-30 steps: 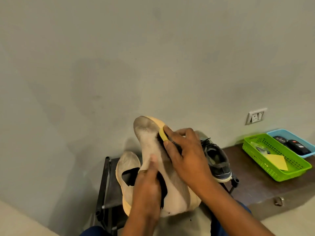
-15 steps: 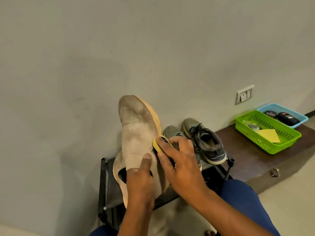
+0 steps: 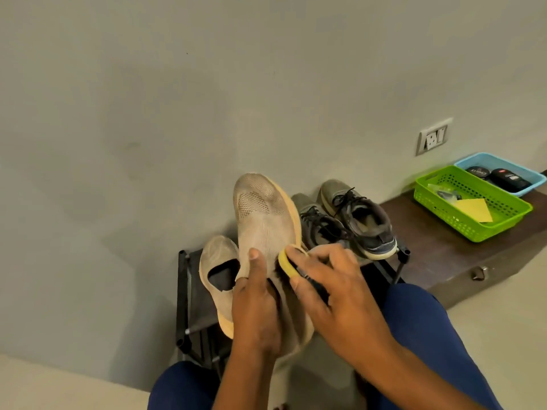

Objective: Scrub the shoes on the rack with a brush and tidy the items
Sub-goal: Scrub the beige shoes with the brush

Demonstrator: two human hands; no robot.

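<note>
Held upright, toe toward the wall: a beige knit slip-on shoe [image 3: 263, 220], soft and sock-like, with a mesh patch over the grimy toe and a pale orange rubber sole edge down its right side. Gripped around the ankle part by the left hand [image 3: 257, 303], thumb laid flat up the knit. Pressed against the shoe's right side, near the sole edge: a brush [image 3: 291, 266] with a rounded yellow back and dark bristles, clasped in the right hand [image 3: 331, 288], fingers curled over the top and palm facing down. Lying behind the held shoe, on the black fabric top of a low metal-framed rack [image 3: 192, 294]: the matching beige shoe [image 3: 217, 261], opening up, partly covered by the left hand and the held shoe. Further right on the rack: a pair of grey lace-up sneakers [image 3: 352, 223] with black laces and white soles, toes to the wall, the nearer one partly hidden behind the raised shoe. Beside the rack, a dark brown wooden bench [image 3: 438, 247] carrying a green perforated plastic basket [image 3: 461, 223] with a yellow cloth inside, and just behind it a blue basket [image 3: 532, 179] holding dark round tins. Above, a white wall socket [image 3: 433, 137] on plain grey wall. Low in frame, blue trouser knees on both sides of the forearms.
</note>
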